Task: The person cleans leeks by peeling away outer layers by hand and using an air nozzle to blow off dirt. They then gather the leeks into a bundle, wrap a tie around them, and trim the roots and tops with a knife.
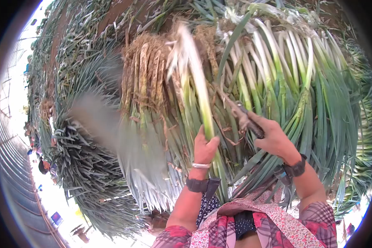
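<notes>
My left hand [206, 147] is closed around the green stem of a long green onion [200, 87], whose white root end points away from me and is smeared by motion. To its right, my right hand [273, 138] is wrapped round a dark handle [255, 129]. A brownish strip [235, 108] runs up and left from that handle; I cannot make out whether it is a blade or a dry leaf. Under both hands lie green onions with brown, soil-covered roots [146, 70]. Cleaner white-stemmed green onions [291, 58] are laid side by side on the right.
A large heap of green onions [89, 165] spreads out on the left. A blurred grey-brown shape [97, 120] crosses in front of it. More green onions [364, 144] line the far right. A curved ribbed structure [18, 177] stands at the left edge, with small distant people [44, 166] beside it.
</notes>
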The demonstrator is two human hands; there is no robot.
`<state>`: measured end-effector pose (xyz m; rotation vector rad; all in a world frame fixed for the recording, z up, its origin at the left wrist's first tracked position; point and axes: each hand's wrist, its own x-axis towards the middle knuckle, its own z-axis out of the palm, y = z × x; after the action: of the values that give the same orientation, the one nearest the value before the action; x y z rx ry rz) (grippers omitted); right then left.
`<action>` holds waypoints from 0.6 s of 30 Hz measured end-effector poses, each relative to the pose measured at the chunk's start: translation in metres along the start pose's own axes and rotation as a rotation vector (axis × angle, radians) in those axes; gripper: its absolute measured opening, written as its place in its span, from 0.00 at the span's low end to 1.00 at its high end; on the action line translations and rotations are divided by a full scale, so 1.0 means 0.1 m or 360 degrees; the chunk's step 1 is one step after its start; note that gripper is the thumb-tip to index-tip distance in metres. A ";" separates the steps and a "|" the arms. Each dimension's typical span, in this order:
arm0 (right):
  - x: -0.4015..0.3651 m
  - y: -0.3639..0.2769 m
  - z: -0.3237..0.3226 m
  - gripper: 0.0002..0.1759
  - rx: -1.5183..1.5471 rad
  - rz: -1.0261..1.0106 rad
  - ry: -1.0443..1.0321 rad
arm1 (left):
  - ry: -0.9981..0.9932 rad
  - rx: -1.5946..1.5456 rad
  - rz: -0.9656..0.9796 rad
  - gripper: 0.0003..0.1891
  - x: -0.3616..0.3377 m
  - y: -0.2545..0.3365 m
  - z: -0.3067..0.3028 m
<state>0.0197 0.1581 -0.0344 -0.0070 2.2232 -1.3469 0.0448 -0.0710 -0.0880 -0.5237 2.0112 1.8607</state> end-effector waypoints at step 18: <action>-0.31 0.46 0.08 0.44 -0.0708 -0.0096 0.0164 | 0.0234 0.0607 0.0348 0.13 -0.01 -1.16 0.64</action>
<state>0.0622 0.1830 -0.0612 -0.1694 2.5842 -0.8721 0.1033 -0.0155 -0.1927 -0.3522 2.5319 1.5248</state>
